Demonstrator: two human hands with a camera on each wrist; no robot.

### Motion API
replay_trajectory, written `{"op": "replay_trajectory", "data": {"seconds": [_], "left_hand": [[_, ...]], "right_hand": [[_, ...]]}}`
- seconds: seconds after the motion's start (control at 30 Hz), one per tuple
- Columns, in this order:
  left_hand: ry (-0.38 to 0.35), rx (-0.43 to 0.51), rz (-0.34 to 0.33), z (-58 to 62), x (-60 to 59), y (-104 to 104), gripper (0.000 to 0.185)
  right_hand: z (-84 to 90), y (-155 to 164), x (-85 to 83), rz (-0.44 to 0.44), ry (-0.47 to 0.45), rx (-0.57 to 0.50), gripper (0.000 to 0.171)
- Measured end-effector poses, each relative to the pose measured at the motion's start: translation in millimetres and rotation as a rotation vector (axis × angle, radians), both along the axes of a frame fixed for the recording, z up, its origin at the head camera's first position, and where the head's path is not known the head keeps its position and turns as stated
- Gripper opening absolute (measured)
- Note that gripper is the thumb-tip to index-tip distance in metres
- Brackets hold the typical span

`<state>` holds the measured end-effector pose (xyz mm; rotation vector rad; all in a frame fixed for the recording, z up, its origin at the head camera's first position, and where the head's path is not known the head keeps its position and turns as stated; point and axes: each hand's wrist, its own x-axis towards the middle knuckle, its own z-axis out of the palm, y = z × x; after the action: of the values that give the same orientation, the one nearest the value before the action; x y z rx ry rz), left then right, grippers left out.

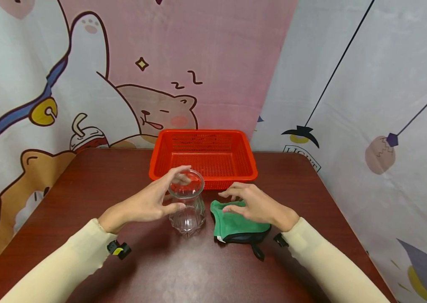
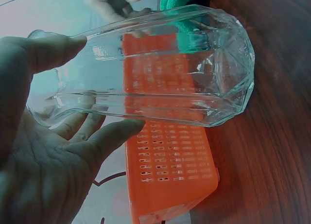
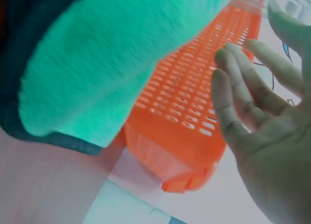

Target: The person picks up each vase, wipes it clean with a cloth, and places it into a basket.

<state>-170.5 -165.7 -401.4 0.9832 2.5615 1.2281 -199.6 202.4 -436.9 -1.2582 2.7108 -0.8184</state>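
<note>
A clear glass vase point(image 1: 188, 216) with a flared rim and faceted body stands upright on the table, slightly left of centre. Around its neck curve the fingers and thumb of my left hand point(image 1: 149, 204); in the left wrist view, some fingertips show through the glass. To the right lies a folded, fluffy green cloth point(image 1: 236, 223) with dark trim, a dark loop and a small white tag. My right hand point(image 1: 257, 204) hovers over the cloth with loosely bent fingers, holding nothing. In the right wrist view its fingers point(image 3: 248, 88) stand apart from the cloth.
A red plastic basket point(image 1: 249, 162) with perforated walls stands behind the vase and cloth, near the table's back edge. The dark wooden table point(image 1: 206, 269) reaches a printed curtain point(image 1: 228, 84) at the back and sides.
</note>
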Motion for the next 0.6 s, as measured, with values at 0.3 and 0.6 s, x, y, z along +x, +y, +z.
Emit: {"op": "replay_trajectory", "data": {"seconds": [0.3,0.6], "left_hand": [[0.019,-0.006,-0.001,1.4,-0.3,0.0,0.099],[0.007,0.002,0.001,0.8,1.0,0.3,0.100]], "right_hand": [[12.7,3.7,-18.5,-0.045,0.275,-0.283,0.026],[6.0,7.2,-41.0,-0.212,0.389,-0.246,0.043]]}}
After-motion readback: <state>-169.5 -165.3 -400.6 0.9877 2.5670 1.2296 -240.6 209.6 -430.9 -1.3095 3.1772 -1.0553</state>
